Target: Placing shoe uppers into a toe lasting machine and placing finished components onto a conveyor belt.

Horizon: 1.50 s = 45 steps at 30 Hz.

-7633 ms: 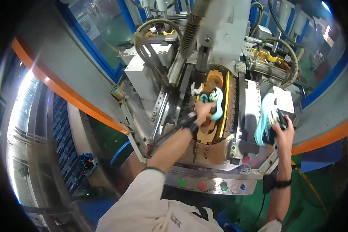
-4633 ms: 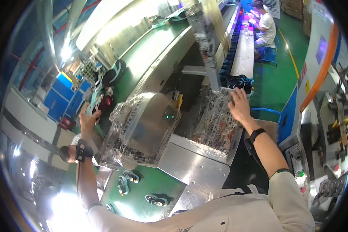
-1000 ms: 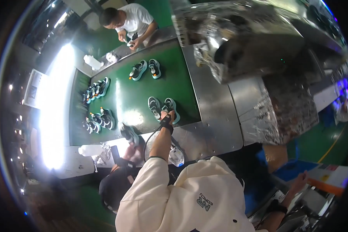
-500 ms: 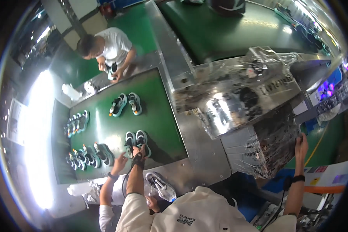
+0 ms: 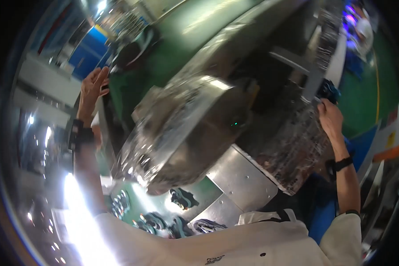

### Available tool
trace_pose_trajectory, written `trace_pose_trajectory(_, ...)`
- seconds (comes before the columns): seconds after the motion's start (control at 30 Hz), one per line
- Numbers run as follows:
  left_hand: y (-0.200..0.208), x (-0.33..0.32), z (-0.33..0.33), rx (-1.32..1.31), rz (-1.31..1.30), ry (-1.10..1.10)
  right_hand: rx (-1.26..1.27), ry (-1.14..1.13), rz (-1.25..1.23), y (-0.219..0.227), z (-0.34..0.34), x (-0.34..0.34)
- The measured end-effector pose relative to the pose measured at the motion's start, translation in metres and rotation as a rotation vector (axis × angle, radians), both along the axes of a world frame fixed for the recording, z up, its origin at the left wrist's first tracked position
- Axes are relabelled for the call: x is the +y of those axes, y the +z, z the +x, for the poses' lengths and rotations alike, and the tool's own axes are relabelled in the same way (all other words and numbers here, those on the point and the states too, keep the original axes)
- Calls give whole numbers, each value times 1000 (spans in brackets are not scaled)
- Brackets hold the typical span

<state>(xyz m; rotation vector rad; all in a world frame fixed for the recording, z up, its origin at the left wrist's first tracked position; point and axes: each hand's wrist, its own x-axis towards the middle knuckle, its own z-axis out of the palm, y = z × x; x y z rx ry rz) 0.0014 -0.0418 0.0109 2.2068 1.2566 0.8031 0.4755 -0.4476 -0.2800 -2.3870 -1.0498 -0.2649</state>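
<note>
My left hand (image 5: 94, 86) is raised at the far left, beside the edge of the far green conveyor belt. Its fingers are partly bent and apart, with nothing seen in them. A dark rounded thing (image 5: 135, 49), blurred, lies on that belt beyond the hand. On the right, my right hand (image 5: 331, 119) is closed at the far corner of the plastic-wrapped machine (image 5: 292, 146). Just above its fingers sits a small dark thing with bluish spots (image 5: 329, 91); I cannot make out its kind or whether the fingers grip it.
A film-covered metal housing (image 5: 186, 128) fills the middle. Below it, several dark-and-teal sneakers (image 5: 180, 199) stand on the near green belt, with a grey shoe (image 5: 208, 226) on the metal edge. A bright lamp (image 5: 77, 199) glows at lower left. Another person (image 5: 364, 33) is at far right.
My view has swung. My left hand has left the sneakers on the near belt and moved up to the far belt. My right hand has moved farther along the wrapped machine's side.
</note>
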Motion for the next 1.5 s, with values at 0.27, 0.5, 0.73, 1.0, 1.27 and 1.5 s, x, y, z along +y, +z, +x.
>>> trace_pose_trajectory(0.27,-9,64,91,257,84,-2,45,4,194,7,-1,-4)
trace_pose_trajectory(0.5,14,-174,167,338,742,-158,253,180,493,9,2,-18)
trace_pose_trajectory(0.73,-68,-340,221,404,872,-570,1368,928,1046,54,0,-42)
trace_pose_trajectory(1.0,-207,-358,252,480,291,-517,918,694,800,14,-36,-96)
trace_pose_trajectory(1.27,-259,-359,236,291,235,-369,452,754,43,122,-47,-91)
trace_pose_trajectory(1.5,-277,-346,235,117,273,-394,172,563,-150,105,-75,-44)
